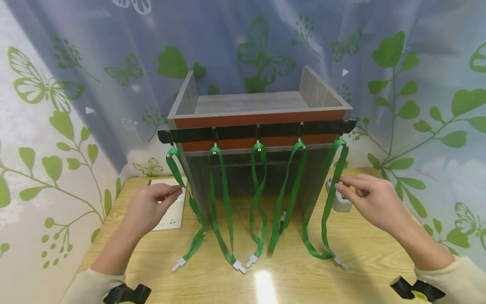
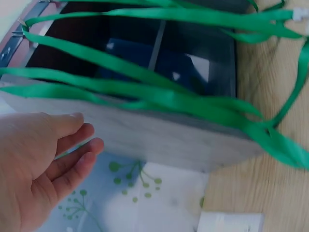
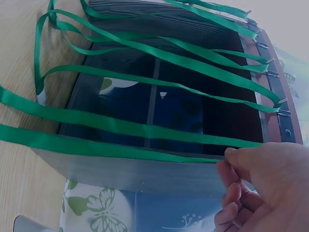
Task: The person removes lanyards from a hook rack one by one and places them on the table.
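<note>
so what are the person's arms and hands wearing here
Both hands, the left hand and the right hand, are bare: no gloves, and no rings that show. Each forearm ends in a pale cream long sleeve, pushed back from the wrist. A black strapped wrist mount sits on each, the right one carrying a small yellow label.

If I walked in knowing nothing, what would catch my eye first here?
Five bright green lanyards hang from a black hook rail across the front of a grey wooden shelf unit on the table. The left hand and the right hand each reach to an outermost strap.
</note>
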A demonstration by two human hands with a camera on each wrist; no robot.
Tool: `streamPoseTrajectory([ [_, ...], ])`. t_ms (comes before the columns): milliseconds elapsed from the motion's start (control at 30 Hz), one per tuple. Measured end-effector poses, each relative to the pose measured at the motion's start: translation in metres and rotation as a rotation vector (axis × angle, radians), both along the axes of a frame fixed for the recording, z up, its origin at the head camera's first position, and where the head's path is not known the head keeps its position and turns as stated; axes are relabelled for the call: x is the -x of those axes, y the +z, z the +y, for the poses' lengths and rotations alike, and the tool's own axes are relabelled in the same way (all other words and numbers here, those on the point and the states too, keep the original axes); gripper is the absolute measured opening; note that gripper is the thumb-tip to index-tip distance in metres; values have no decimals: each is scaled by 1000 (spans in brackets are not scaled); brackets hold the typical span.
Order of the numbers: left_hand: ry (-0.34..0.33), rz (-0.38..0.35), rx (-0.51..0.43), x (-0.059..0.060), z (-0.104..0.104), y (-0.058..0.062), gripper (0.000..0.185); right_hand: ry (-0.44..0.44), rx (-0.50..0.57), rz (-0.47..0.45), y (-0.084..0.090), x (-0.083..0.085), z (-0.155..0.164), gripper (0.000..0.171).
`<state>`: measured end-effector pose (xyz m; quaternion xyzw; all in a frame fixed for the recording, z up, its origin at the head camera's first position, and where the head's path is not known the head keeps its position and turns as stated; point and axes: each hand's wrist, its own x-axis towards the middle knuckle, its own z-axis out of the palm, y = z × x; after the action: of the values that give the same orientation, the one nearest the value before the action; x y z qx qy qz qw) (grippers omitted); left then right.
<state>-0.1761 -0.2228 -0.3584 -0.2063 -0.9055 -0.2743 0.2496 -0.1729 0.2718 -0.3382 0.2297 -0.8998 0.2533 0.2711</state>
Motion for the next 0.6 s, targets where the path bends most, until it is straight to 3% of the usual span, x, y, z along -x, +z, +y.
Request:
streamPoseTrajectory([
  [167, 0, -92, -74, -1, 13, 2, 11, -22, 31, 11, 0, 0, -10, 17],
  [267, 43, -128, -116, -2, 18, 2, 14, -34, 33, 35, -2, 2, -18, 17],
  [600, 149, -123, -236, 2, 32, -2, 16, -92, 49, 119, -11, 4, -36, 10],
])
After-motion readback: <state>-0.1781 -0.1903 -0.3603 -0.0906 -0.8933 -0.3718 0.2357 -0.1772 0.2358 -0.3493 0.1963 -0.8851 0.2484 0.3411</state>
